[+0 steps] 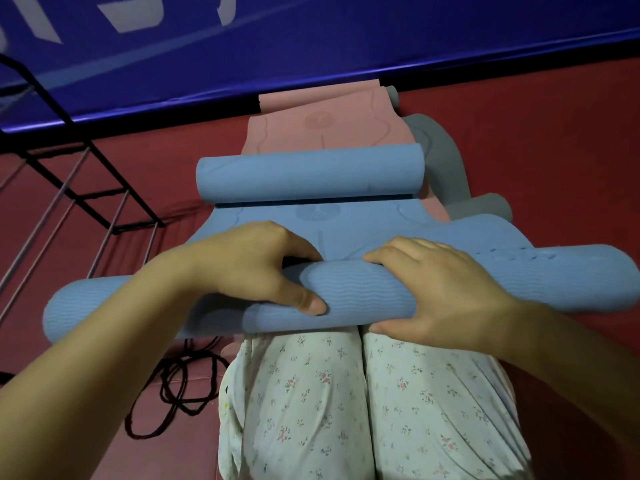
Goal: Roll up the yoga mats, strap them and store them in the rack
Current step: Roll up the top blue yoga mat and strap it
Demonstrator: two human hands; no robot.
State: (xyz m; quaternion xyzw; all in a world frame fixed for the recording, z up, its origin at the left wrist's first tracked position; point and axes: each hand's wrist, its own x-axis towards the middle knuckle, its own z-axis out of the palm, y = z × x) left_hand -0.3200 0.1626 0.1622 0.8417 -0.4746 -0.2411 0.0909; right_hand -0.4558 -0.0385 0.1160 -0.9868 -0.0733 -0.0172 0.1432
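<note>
The left hand curls its fingers over the near roll of the blue mat, thumb pressed into the ribbed side; the right hand grips the same roll beside it, fingers over the top, thumb beneath; the roll lies against the knees in floral trousers on the red floor; the mat's far end is rolled too; a pink mat and grey mat lie beyond; a black rack stands left; dark cord loops near the knees.
</note>
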